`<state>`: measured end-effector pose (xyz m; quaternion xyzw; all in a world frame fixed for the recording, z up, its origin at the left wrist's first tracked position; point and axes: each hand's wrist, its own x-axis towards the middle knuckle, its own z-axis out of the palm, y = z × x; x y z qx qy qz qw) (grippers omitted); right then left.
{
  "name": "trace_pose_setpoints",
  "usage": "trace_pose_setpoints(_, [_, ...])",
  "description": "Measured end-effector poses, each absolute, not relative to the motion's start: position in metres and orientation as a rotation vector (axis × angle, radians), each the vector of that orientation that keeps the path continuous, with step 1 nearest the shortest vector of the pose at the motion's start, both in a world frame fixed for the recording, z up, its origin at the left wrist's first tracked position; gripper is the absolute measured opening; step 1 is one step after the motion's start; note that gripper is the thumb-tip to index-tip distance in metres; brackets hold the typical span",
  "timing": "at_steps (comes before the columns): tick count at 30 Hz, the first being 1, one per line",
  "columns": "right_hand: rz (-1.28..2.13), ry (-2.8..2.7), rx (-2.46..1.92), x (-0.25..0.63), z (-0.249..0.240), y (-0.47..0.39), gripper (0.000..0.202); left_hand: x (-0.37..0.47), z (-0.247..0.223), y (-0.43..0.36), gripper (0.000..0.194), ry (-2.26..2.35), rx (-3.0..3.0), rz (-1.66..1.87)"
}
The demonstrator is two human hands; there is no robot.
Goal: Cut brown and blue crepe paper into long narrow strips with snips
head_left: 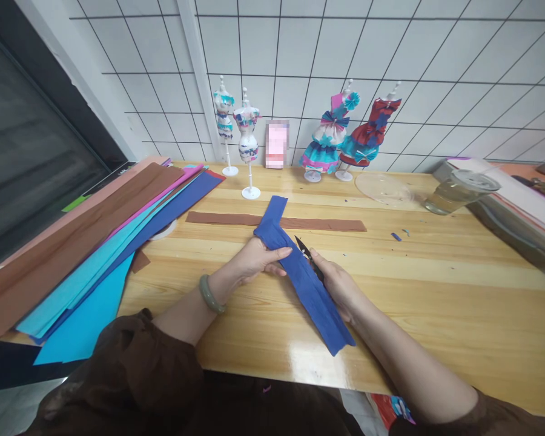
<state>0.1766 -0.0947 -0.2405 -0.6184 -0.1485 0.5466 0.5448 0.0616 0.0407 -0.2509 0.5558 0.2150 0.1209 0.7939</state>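
Observation:
A long blue crepe paper strip [306, 287] is pinched between the thumb and fingers of my left hand [266, 261]. Its far end bends over at an angle above that hand, and its near end reaches toward the table's front edge. My right hand [338, 280] is closed around black-bladed scissors [302, 245], whose tips point up and left at the strip's right edge. Whether the blades touch the paper I cannot tell. Behind the blue strip, a narrow brown paper strip [327, 224] lies across the wooden table [436, 315].
Colored crepe paper sheets [86, 242] are heaped at the left. Two small dress forms [248, 133] and two in paper dresses [322, 145] stand by the tiled wall. A lidded plastic cup [454, 192] is at the right. Blue scraps [396, 237] lie nearby.

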Motion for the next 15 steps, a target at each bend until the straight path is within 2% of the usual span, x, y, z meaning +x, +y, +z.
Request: trace_pose_setpoints(15, [1.309, -0.425, -1.499, 0.1756, -0.2385, -0.0963, 0.045, 0.0621, -0.2500, 0.0399, 0.036, 0.487, 1.195, 0.268])
